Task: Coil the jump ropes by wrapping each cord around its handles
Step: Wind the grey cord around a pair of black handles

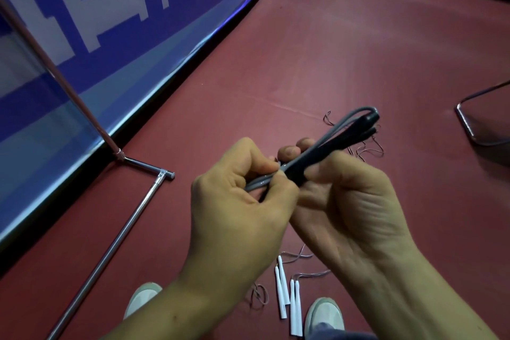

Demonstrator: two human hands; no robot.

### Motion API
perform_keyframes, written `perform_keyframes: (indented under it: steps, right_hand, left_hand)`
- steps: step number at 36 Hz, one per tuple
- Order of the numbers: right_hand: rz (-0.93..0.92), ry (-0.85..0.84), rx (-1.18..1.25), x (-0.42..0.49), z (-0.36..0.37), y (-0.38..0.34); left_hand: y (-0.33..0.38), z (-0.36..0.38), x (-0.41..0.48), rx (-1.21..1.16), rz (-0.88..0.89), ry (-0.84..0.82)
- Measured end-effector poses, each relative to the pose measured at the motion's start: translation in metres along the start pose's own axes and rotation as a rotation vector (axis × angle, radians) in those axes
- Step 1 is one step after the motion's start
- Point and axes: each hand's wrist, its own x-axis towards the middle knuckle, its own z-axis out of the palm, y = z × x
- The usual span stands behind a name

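We see two slim black handles laid together, with a grey cord looped along them. Our left hand pinches the cord at their near end; our right hand curls round the handles, whose tips jut far right.

The red floor lies open ahead and to the right, with broad room to reach forward. On the left a blue banner walls that side off, and its slanted pole and metal foot bar crowd the floor just beside it. A chair frame juts in at the right edge. Low down, white handles lie between the shoes, and thin cords trail farther out on the floor.
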Motion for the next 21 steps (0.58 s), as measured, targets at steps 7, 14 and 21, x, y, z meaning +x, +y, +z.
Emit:
perform_keyframes:
  steps: [7, 14, 21]
  right_hand:
    - [-0.037, 0.030, -0.249, -0.001, 0.001, 0.004]
    - [-0.054, 0.067, -0.387, 0.001, 0.000, 0.003]
    - [-0.015, 0.075, -0.459, 0.005, -0.008, 0.000]
  left_hand:
    - [-0.001, 0.000, 0.003, -0.196, -0.163, -0.025]
    - [-0.005, 0.000, 0.007, -0.357, -0.314, -0.055]
    - [-0.011, 0.000, 0.008, -0.409, -0.484, -0.081]
